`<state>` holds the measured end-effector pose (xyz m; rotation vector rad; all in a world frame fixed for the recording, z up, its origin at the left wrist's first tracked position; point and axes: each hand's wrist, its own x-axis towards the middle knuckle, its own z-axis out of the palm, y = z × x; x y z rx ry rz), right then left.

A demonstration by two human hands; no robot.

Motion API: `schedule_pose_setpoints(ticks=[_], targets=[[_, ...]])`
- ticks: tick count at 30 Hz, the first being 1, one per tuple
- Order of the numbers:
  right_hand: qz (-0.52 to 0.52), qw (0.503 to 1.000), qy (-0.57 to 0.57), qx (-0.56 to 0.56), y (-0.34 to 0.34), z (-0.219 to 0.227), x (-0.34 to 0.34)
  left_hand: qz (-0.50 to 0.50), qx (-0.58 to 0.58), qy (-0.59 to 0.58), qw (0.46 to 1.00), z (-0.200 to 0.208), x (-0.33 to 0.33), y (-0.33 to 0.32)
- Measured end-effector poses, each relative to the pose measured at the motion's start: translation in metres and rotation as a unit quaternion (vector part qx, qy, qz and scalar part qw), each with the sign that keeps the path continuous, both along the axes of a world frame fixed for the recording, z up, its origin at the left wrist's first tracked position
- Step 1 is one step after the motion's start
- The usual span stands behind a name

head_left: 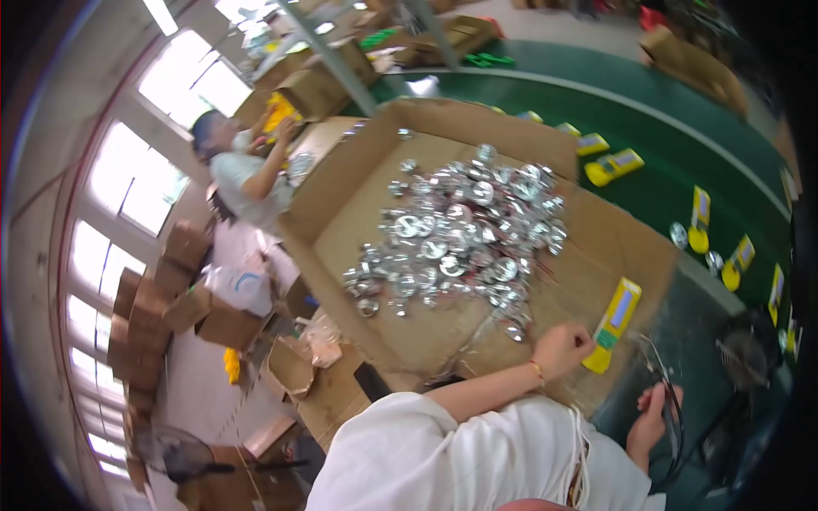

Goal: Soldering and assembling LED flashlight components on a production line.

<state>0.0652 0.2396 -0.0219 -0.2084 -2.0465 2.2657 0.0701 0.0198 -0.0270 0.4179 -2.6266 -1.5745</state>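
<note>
My left hand (562, 351) is closed, fingertips bent together right beside a flat yellow plastic casing (626, 305) with a small green circuit board on it. What the fingers pinch, if anything, is too small to make out. The casing lies on the cardboard at the near right. My right hand (650, 419) is wrapped round a thin tool that looks like a soldering iron (667, 381), with a black cable. Left of the casing, a heap of shiny silver round parts with thin wires (469, 230) fills the middle of a shallow cardboard box (358, 200).
A green conveyor belt (656, 204) curves past on the right, carrying several yellow casings (615, 167). A small black fan (743, 358) stands at the near right. Across the box, at the left, a co-worker (247, 170) handles yellow parts. Stacked cartons (145, 328) line the left wall.
</note>
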Motion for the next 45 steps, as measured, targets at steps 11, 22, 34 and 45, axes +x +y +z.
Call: schedule_pose_setpoints(ticks=[11,22,34,45], targets=[[-0.016,0.998,0.027,0.057,0.005,-0.008,-0.011,-0.033,-0.151,0.199,0.968,0.019,0.062,-0.027],[-0.041,0.999,-0.003,-0.002,0.021,-0.001,-0.023,-0.054,-0.384,0.195,0.901,-0.011,0.126,-0.033],[-0.045,0.999,0.001,-0.006,0.043,-0.007,-0.033,-0.038,-0.417,0.225,0.88,-0.015,0.125,-0.027],[-0.02,0.998,-0.056,-0.033,0.047,-0.002,-0.03,-0.022,-0.439,0.19,0.878,-0.01,0.12,-0.026]])
